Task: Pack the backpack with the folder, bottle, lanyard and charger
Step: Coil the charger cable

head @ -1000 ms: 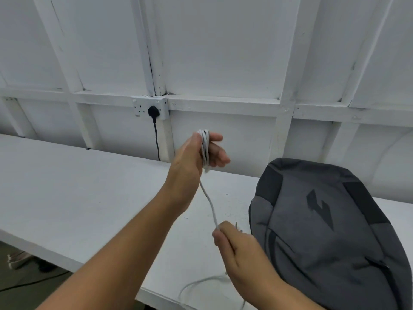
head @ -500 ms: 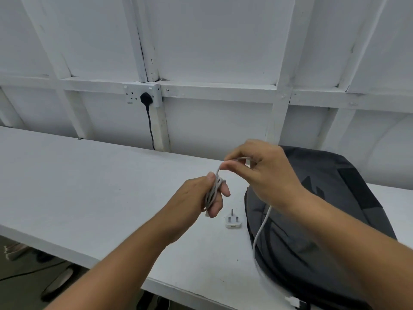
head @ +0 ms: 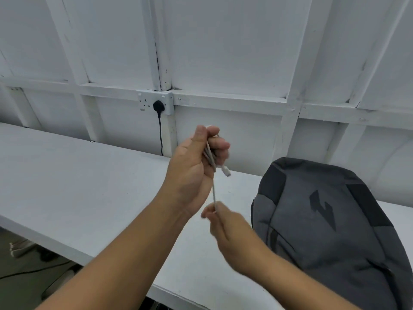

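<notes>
My left hand is raised above the white table and grips a coil of the white charger cable wound round its fingers; a small connector end sticks out by the fingertips. Below it my right hand pinches the taut cable strand that runs down from the coil. The grey and black backpack lies flat on the table to the right of both hands, closed as far as I can see. The charger plug, folder, bottle and lanyard are out of sight.
A white panelled wall runs behind the table, with a double socket holding a black plug whose lead drops behind the table. The table's front edge crosses the lower left, with floor, cables and a shoe below it.
My right hand has dropped from above the coil to below it, drawing the cable taut. My left hand has risen with the coil. The white plug on the table is now hidden.
</notes>
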